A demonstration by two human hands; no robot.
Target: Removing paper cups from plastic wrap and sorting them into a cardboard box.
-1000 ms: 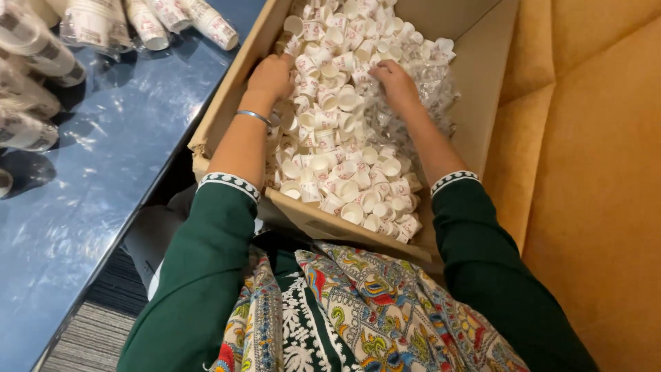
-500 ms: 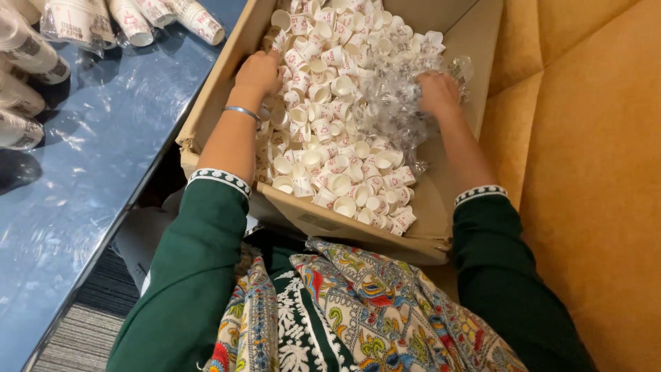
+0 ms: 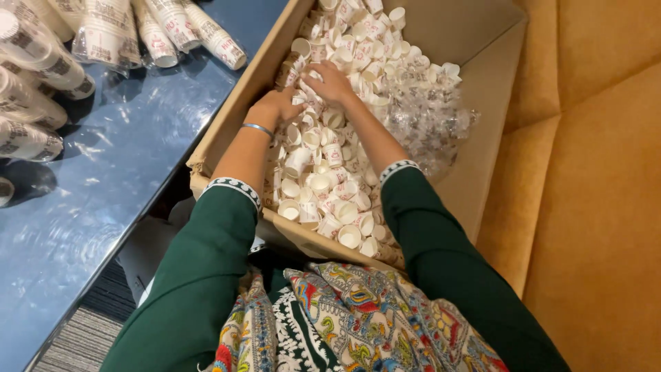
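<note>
A cardboard box (image 3: pixel 475 165) lies in front of me, full of several small white paper cups (image 3: pixel 323 186) with red print. My left hand (image 3: pixel 279 103), with a thin bangle at the wrist, is pushed into the cups at the box's left wall. My right hand (image 3: pixel 334 83) sits just beside it, fingers curled around a short stack of cups (image 3: pixel 303 86). The two hands nearly touch. A crumpled clear plastic sleeve (image 3: pixel 427 120) lies on the cups at the right side of the box. My green sleeves reach down to the box's near edge.
A glossy blue table (image 3: pixel 103 179) runs along the left. Wrapped sleeves of stacked cups (image 3: pixel 110 34) lie across its far end. A mustard-yellow upholstered seat (image 3: pixel 592 207) fills the right side. Grey carpet (image 3: pixel 76 337) shows at the bottom left.
My right hand has moved left across the box, from its right half to beside my left hand. The left hand stayed near the left wall. The plastic sleeve is now uncovered.
</note>
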